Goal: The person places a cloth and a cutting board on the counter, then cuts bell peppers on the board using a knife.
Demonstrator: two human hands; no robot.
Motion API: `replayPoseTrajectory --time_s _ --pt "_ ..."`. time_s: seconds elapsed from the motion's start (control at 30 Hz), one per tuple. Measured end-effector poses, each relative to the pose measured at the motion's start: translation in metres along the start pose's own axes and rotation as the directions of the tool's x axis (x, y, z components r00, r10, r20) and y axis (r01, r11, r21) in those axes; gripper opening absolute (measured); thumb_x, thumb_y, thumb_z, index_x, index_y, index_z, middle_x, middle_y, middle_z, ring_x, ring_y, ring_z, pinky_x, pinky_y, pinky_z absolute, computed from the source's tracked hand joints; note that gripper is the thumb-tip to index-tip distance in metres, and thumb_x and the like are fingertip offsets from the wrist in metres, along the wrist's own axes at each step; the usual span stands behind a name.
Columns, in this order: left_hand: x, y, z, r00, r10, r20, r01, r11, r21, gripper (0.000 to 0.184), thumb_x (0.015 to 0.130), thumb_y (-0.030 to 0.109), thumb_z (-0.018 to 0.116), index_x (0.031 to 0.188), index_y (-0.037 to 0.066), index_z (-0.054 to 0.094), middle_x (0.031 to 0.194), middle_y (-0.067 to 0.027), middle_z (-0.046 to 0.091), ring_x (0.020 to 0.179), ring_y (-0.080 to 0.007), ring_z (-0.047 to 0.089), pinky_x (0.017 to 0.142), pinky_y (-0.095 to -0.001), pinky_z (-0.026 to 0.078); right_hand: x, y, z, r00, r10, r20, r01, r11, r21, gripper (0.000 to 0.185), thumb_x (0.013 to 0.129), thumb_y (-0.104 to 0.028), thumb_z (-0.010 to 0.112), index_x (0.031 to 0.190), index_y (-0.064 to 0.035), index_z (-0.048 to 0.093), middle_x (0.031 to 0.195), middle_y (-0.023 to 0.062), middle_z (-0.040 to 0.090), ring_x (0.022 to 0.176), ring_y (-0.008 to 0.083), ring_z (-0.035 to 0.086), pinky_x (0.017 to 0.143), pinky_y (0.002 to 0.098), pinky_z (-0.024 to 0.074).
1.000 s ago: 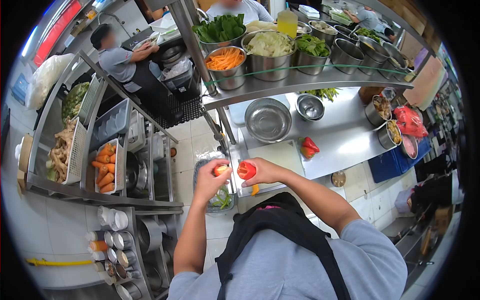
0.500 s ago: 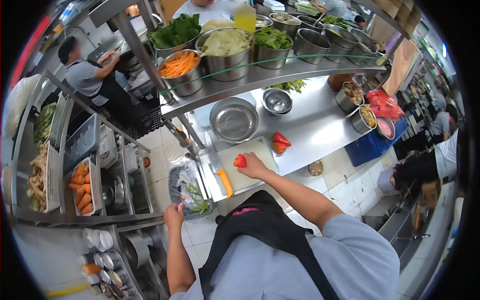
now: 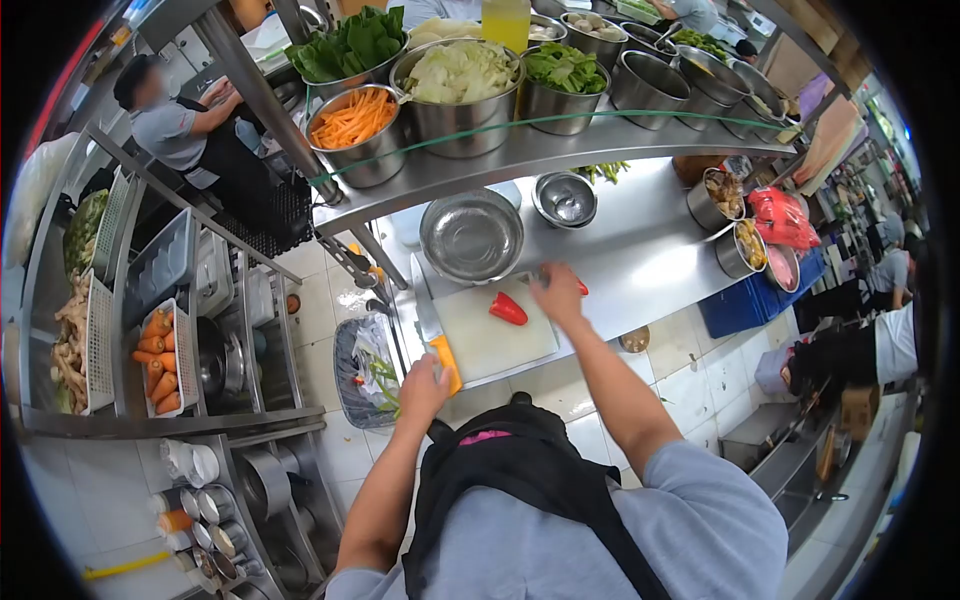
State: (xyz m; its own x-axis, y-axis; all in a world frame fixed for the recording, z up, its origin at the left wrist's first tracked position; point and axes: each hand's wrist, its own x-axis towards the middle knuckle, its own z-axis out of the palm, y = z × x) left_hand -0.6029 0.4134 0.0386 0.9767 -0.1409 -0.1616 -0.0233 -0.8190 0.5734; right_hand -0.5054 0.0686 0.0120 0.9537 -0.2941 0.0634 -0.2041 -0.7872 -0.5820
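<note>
Pepper (image 3: 508, 309) now loose on board (image 3: 462, 312) beside right hand (image 3: 559, 296), knife (image 3: 443, 352) by left hand (image 3: 425, 389), bowl (image 3: 472, 238) behind, grips unclear

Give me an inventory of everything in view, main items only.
Counter: one, silver, centre
Cutting board: one, off-white, on counter
Pepper piece: one, red, on board
Partly hidden pepper: one, red, right of board
Knife: one, orange-handled, board's left edge
Large bowl: one, silver, behind board
Carrot strips: one potful, orange, upper shelf
Whole carrots: several, orange, left basket
Scrap tub: one, grey, beside counter
Co-workers: several, grey and white tops, background
Left hand: one, bare, near knife handle
Right hand: one, bare, at board's right edge
</note>
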Motion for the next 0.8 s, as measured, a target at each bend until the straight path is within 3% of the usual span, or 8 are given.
replayPoseTrajectory --time_s 0.17,0.37,0.47,0.53,0.57,0.63,0.67,0.8 --pt "0.028 0.022 0.033 0.981 -0.189 0.036 0.186 0.979 0.08 0.07 0.089 0.026 0.074 0.147 0.008 0.039 0.108 -0.0289 0.067 0.106 -0.0475 0.07 0.091 -0.0562 0.055 0.036 0.046 -0.031 0.968 0.203 0.149 -0.167 0.961 -0.221 0.062 0.078 -0.034 0.079 0.131 -0.0052 0.067 0.126 0.0227 0.068 0.117 0.0404 0.067 0.1 0.0488 0.0551" --pt "0.002 -0.024 0.02 0.986 -0.158 0.057 0.166 0.967 -0.196 0.073 0.086 0.014 0.068 0.151 0.005 0.035 0.129 -0.0353 0.063 0.106 -0.0526 0.069 0.094 -0.0568 0.055 0.055 0.088 -0.037 0.924 0.253 0.286 -0.263 0.965 -0.002 0.061 0.073 -0.036 0.081 0.125 -0.0048 0.072 0.125 0.0267 0.072 0.11 0.0377 0.073 0.096 0.0462 0.058" --pt "-0.068 -0.062 0.007 0.98 0.01 -0.197 -0.062 0.963 -0.26 0.062 0.091 0.017 0.071 0.145 0.003 0.043 0.118 -0.0285 0.069 0.101 -0.0491 0.071 0.093 -0.0509 0.055 0.053 0.086 -0.051 0.984 0.16 0.079 -0.169 0.976 0.135 0.062 0.079 -0.03 0.081 0.135 -0.0066 0.066 0.117 0.02 0.073 0.098 0.0316 0.075 0.085 0.041 0.0609" --pt "-0.102 -0.062 -0.014 0.985 -0.085 -0.148 0.019 0.916 -0.4 0.05 0.095 0.019 0.072 0.135 0.003 0.047 0.086 -0.0158 0.068 0.078 -0.0347 0.07 0.076 -0.0451 0.056 0.014 0.026 -0.088 0.973 -0.035 0.23 -0.125 0.754 0.645 0.062 0.088 -0.024 0.079 0.143 -0.0068 0.056 0.11 0.0099 0.069 0.092 0.0214 0.07 0.077 0.036 0.0587" --pt "-0.113 -0.058 -0.024 0.985 -0.117 -0.126 0.05 0.894 -0.444 0.046 0.096 0.02 0.072 0.132 0.002 0.048 0.076 -0.0116 0.067 0.071 -0.0299 0.07 0.07 -0.0432 0.057 -0.004 -0.004 -0.102 0.94 -0.071 0.334 -0.199 0.681 0.705 0.059 0.092 -0.024 0.077 0.145 -0.008 0.054 0.107 0.0063 0.067 0.087 0.0162 0.065 0.073 0.0325 0.0554" --pt "-0.129 -0.052 -0.039 0.931 -0.356 -0.083 0.3 0.874 -0.382 0.037 0.097 0.026 0.075 0.118 0.003 0.056 0.089 -0.0241 0.07 0.079 -0.0452 0.07 0.072 -0.0494 0.055 -0.033 -0.05 -0.106 0.888 -0.126 0.443 -0.285 0.605 0.743 0.057 0.097 -0.024 0.075 0.146 -0.0092 0.051 0.104 0.0026 0.065 0.081 0.011 0.06 0.069 0.029 0.0521" --pt "-0.126 -0.045 -0.046 0.952 -0.211 -0.222 0.134 0.938 -0.318 0.031 0.096 0.028 0.076 0.101 0.003 0.06 0.077 -0.0219 0.068 0.071 -0.0456 0.068 0.065 -0.0517 0.051 -0.045 -0.068 -0.1 0.855 -0.182 0.486 -0.304 0.583 0.754 0.053 0.098 -0.028 0.074 0.144 -0.0097 0.054 0.102 0.0022 0.065 0.079 0.0092 0.057 0.067 0.0274 0.0491" --pt "-0.104 0.004 -0.098 0.972 -0.1 -0.212 0.04 0.963 -0.266 0.034 0.097 0.038 0.073 0.093 0.006 0.064 0.075 -0.0209 0.068 0.072 -0.0461 0.068 0.064 -0.0513 0.052 -0.067 -0.13 -0.076 0.7 -0.395 0.595 -0.3 0.594 0.747 0.049 0.1 -0.037 0.075 0.139 -0.0101 0.059 0.097 -0.0001 0.064 0.077 0.0073 0.055 0.065 0.0257 0.0468"
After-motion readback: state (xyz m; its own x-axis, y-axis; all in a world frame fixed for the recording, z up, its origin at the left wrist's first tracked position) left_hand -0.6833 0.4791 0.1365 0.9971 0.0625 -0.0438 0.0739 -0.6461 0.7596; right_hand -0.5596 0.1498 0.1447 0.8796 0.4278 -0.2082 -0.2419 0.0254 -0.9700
